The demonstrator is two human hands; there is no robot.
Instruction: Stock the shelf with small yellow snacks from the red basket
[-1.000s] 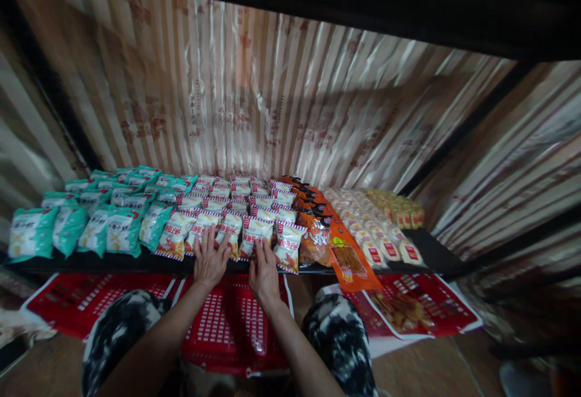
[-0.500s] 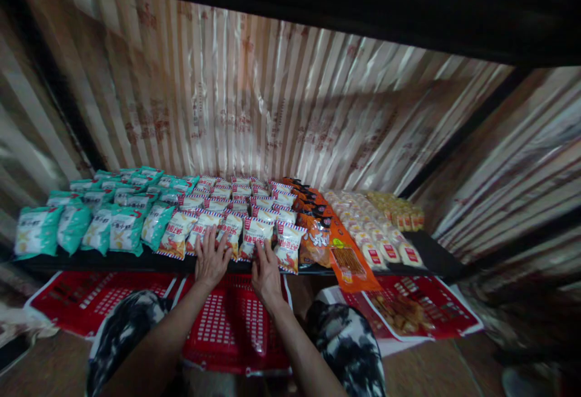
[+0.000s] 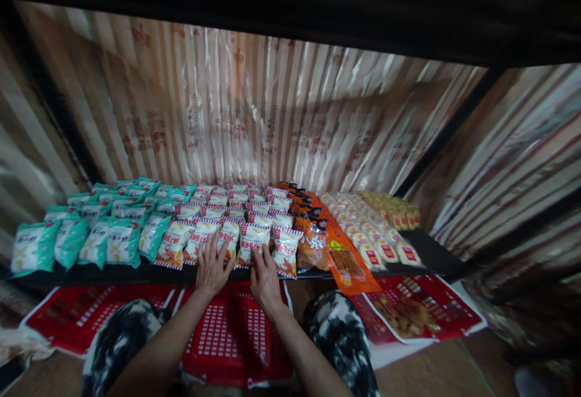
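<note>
Several white snack bags (image 3: 254, 241) with striped edges stand in rows on a black shelf (image 3: 149, 273). My left hand (image 3: 213, 267) lies with spread fingers against the front bags left of the middle. Beside it, my right hand (image 3: 264, 276) rests its fingertips on the lower part of two front bags, its fingers stretched out and a little apart. Neither hand grips a bag. To the left of these rows stand teal snack bags (image 3: 123, 242). Orange packets (image 3: 347, 261) lie to the right, one of them hanging over the shelf's front edge.
Small clear-wrapped snacks (image 3: 370, 255) and yellowish packs (image 3: 399, 212) fill the shelf's right end. Red baskets (image 3: 236, 330) sit below the front edge, between and beside my knees. Black posts (image 3: 449, 124) and a striped plastic sheet (image 3: 227, 106) close off the back.
The view has tilted slightly, so the shelf sits a little lower in the picture. Both hands stay on the front row of white bags, with hardly any movement.
</note>
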